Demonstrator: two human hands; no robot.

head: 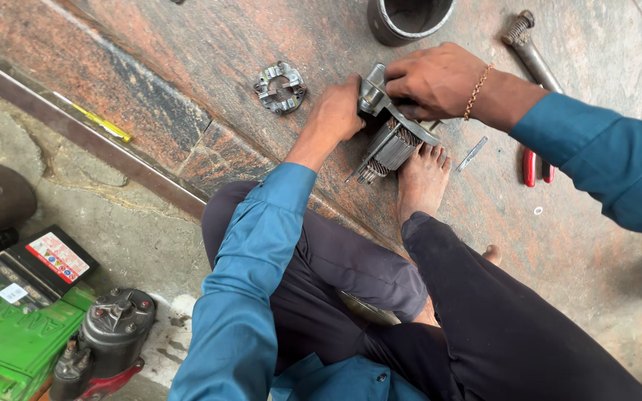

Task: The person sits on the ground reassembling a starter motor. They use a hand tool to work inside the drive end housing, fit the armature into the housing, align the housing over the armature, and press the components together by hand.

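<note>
Two bare hands work on one metal motor part [389,141], a ribbed armature with a grey end housing, lying on the reddish stone floor [187,67] at the centre of the view. The left hand [338,111] presses against the part's 9 o'clock side; its fingers are hidden behind the housing, so whether that grip is spread or pressed together cannot be told. The right hand [434,78] covers the part's top from 1 o'clock, fingers curled down and pressed together on the housing. A bare foot [421,178] touches the part's lower end at 5 o'clock.

Open floor lies at 10 to 11 o'clock of the part, broken only by a round brush-holder plate [281,87] near the left hand but apart from it. At 12 o'clock a dark cylindrical casing [408,18] stands close to the right hand at the picture's top edge. At 2 o'clock a threaded bolt [529,48] lies beyond the right wrist. At 3 o'clock a thin metal strip [472,153] lies just beside the part, with red-handled pliers [535,167] farther out and a small washer [538,211] below them.

A metal rail [83,137] marks the stone's edge at 8 to 9 o'clock, with a yellow-handled tool [102,122] along it. Below this edge, well apart, sit a green battery [13,327] and a starter motor [109,338].
</note>
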